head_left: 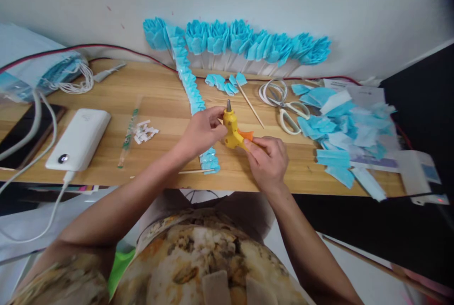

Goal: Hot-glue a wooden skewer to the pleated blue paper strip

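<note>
My right hand (267, 161) grips the handle of a yellow glue gun (232, 130) with an orange trigger. The gun's metal nozzle points up and away from me. My left hand (204, 132) is closed at the barrel, with its thumb and forefinger against the yellow body. Beneath the left hand runs a long pleated strip of blue crepe paper (189, 85), partly covered by the hand. The strip's near end lies by a thin wooden stick (196, 171) at the table's front edge.
Several blue paper flowers (241, 38) on sticks lean against the wall. Scissors (291, 118), a tape roll (273, 92), another stick (250, 106) and blue paper pieces (340, 120) lie right. White scraps (144, 131), a clear tube (128, 137) and a cabled power bank (80, 139) lie left.
</note>
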Motion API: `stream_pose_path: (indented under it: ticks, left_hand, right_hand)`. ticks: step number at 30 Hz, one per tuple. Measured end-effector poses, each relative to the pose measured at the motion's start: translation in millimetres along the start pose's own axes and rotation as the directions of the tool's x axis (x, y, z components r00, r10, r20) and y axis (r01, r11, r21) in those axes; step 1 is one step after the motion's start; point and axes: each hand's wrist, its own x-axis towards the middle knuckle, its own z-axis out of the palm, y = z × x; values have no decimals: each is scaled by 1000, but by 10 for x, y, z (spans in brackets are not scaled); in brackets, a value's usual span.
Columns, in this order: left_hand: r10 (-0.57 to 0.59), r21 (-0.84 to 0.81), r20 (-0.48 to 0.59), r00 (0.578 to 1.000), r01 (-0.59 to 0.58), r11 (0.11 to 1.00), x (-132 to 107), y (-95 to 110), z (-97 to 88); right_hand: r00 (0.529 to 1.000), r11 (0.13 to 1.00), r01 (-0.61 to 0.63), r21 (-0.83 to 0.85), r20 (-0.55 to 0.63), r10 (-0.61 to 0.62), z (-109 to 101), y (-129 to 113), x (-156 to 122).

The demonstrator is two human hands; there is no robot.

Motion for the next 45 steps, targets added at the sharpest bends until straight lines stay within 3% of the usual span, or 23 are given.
stream_pose_path:
  ticks: [3,8,15,26,32,39,45]
  left_hand:
    - [16,-1,23,1000,-16,1000,-10,32,-7]
    - [-40,38,-43,998,42,998,22,47,20]
    - [-129,-72,-81,988,123,990,72,88,97]
    - [-110,-122,-103,989,97,988,87,112,151]
    - [-31,-155,21,999,34,987,88,127,54]
    - [-146,-278,96,985,167,946,158,100,-63]
    - [-114,-155,96,989,128,980,164,69,-61]
  right_hand:
    - [1000,1000,-22,17,-3,22,17,5,-16]
    - [998,999,-48,24,28,48,22,19,-42]
    - [1000,1000,-17,-22,14,17,23,24,-27]
    - [971,971,-239,17,36,238,30,27,-51]
    - [1000,998,-22,58,-11,22,-2,130,-42]
    - [1000,981,-4,193,-15,7,-24,168,-16]
    - [1000,976,-6,217,-7,8,-8,163,-20]
